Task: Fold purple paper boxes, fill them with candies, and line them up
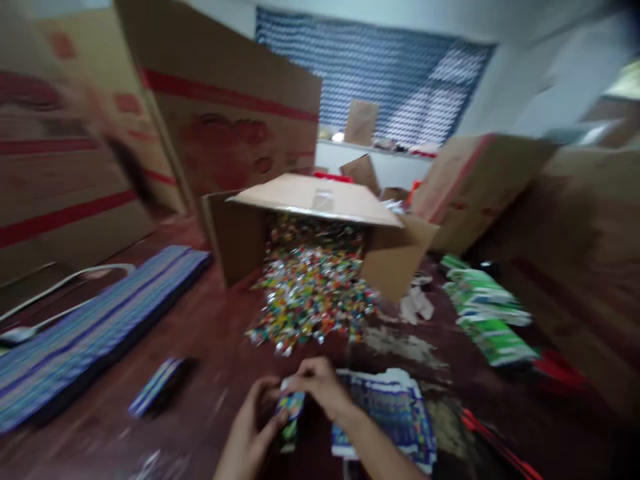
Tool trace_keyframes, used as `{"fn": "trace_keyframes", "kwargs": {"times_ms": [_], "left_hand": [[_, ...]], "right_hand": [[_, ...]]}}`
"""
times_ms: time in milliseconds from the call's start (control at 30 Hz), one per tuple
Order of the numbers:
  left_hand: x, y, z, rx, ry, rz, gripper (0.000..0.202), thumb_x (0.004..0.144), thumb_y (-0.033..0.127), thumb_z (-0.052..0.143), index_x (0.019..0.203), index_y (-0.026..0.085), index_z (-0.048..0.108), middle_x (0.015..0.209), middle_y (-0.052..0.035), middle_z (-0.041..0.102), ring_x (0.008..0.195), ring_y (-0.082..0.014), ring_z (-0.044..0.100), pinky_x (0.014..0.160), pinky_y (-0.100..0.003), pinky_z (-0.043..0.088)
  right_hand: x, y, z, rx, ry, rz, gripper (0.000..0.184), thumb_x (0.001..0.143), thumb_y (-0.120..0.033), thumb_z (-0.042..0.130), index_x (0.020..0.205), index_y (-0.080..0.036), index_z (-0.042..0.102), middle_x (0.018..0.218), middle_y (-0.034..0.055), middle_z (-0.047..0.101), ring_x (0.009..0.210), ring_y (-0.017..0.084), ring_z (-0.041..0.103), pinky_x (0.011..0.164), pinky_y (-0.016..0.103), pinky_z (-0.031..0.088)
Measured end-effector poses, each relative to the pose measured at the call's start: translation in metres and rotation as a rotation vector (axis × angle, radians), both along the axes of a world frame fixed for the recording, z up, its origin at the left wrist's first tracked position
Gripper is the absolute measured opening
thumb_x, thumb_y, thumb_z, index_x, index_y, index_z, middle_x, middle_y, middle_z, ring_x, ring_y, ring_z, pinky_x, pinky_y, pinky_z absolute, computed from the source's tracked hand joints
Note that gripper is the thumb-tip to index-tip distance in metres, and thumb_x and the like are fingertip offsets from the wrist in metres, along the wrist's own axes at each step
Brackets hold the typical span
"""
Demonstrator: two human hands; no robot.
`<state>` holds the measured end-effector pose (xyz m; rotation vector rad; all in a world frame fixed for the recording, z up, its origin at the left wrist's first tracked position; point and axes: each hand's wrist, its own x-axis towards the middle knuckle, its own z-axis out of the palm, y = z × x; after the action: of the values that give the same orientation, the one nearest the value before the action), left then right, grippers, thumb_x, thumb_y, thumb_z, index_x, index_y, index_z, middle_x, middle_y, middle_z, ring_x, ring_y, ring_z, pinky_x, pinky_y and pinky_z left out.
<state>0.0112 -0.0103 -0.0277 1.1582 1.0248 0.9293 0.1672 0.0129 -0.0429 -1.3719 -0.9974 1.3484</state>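
Near the front of the dark red table, both my hands close on a small printed box (291,421), blue and green with a white upper end. My left hand (250,423) grips its left side, thumb across the front. The fingers of my right hand (320,385) are bent at its top end; blur hides their exact contact. Under my right forearm lies a stack of flat blue printed cardboard pieces (383,410). Beyond my hands, a heap of small shiny wrapped sweets (313,293) spills from a carton (315,193) lying on its side.
A small blue striped box (156,387) sits at left, beside a long row of similar boxes (100,327) and a white cable (95,269). Green packs (493,313) are piled at right, with a long red object (500,443) nearer. Large cartons (235,113) stand around.
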Motion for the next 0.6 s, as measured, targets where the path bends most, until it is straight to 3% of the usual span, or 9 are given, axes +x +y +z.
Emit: {"fn": "trace_keyframes", "kwargs": {"times_ms": [100, 267, 333, 400, 500, 533, 600], "left_hand": [[-0.011, 0.003, -0.016, 0.021, -0.011, -0.081, 0.047, 0.075, 0.031, 0.07, 0.114, 0.019, 0.047, 0.098, -0.007, 0.064, 0.096, -0.0229, 0.061, 0.082, -0.032, 0.049], [-0.011, -0.003, -0.016, 0.007, -0.073, -0.073, 0.042, 0.08, 0.021, 0.065, 0.117, 0.019, 0.047, 0.099, -0.0052, 0.062, 0.095, -0.0197, 0.059, 0.082, -0.028, 0.047], [-0.012, -0.002, -0.018, -0.008, -0.095, -0.072, 0.035, 0.081, 0.021, 0.065, 0.113, 0.019, 0.051, 0.1, -0.0056, 0.063, 0.094, -0.0193, 0.059, 0.082, -0.028, 0.046], [-0.013, 0.002, -0.023, -0.028, -0.11, -0.054, 0.03, 0.081, 0.022, 0.066, 0.108, 0.018, 0.054, 0.101, -0.0064, 0.064, 0.092, -0.0191, 0.06, 0.082, -0.028, 0.046], [-0.014, 0.007, -0.031, -0.054, -0.138, 0.004, 0.031, 0.079, 0.024, 0.068, 0.106, 0.017, 0.055, 0.103, -0.008, 0.065, 0.09, -0.0193, 0.061, 0.081, -0.028, 0.046], [-0.014, 0.008, -0.032, -0.061, -0.147, 0.02, 0.032, 0.078, 0.025, 0.069, 0.106, 0.017, 0.054, 0.103, -0.0082, 0.065, 0.09, -0.0192, 0.062, 0.08, -0.028, 0.047], [-0.014, 0.008, -0.033, -0.058, -0.15, 0.039, 0.035, 0.077, 0.027, 0.07, 0.106, 0.017, 0.053, 0.1, -0.008, 0.065, 0.089, -0.0193, 0.062, 0.078, -0.028, 0.047]], "right_hand": [[0.0, 0.0, -0.009, 0.004, 0.004, 0.078, 0.032, 0.062, -0.042, 0.077, 0.061, -0.014, 0.061, 0.057, -0.0036, 0.057, 0.056, 0.01, 0.047, 0.058, 0.022, 0.036], [-0.004, -0.017, -0.001, 0.196, -0.227, 0.026, 0.033, 0.079, -0.041, 0.063, 0.059, -0.015, 0.059, 0.059, -0.0008, 0.057, 0.06, 0.013, 0.05, 0.06, 0.025, 0.039], [-0.005, -0.026, 0.003, 0.236, -0.229, 0.056, 0.029, 0.084, -0.04, 0.059, 0.068, -0.016, 0.062, 0.07, 0.0015, 0.063, 0.068, 0.015, 0.056, 0.066, 0.026, 0.043], [-0.002, -0.032, 0.006, 0.243, -0.248, 0.157, 0.023, 0.078, -0.037, 0.067, 0.091, -0.018, 0.065, 0.091, 0.0033, 0.067, 0.084, 0.019, 0.061, 0.075, 0.028, 0.047], [0.004, -0.038, 0.009, 0.273, -0.426, 0.347, 0.082, 0.054, -0.027, 0.084, 0.128, -0.027, 0.048, 0.128, 0.0044, 0.055, 0.115, 0.024, 0.052, 0.098, 0.035, 0.043], [0.005, -0.038, 0.009, 0.299, -0.506, 0.391, 0.092, 0.05, -0.023, 0.085, 0.132, -0.028, 0.043, 0.136, 0.0044, 0.048, 0.123, 0.025, 0.045, 0.104, 0.037, 0.038], [0.005, -0.038, 0.008, 0.35, -0.633, 0.425, 0.091, 0.053, -0.02, 0.081, 0.135, -0.028, 0.041, 0.143, 0.0049, 0.041, 0.131, 0.025, 0.037, 0.111, 0.038, 0.031]]}}
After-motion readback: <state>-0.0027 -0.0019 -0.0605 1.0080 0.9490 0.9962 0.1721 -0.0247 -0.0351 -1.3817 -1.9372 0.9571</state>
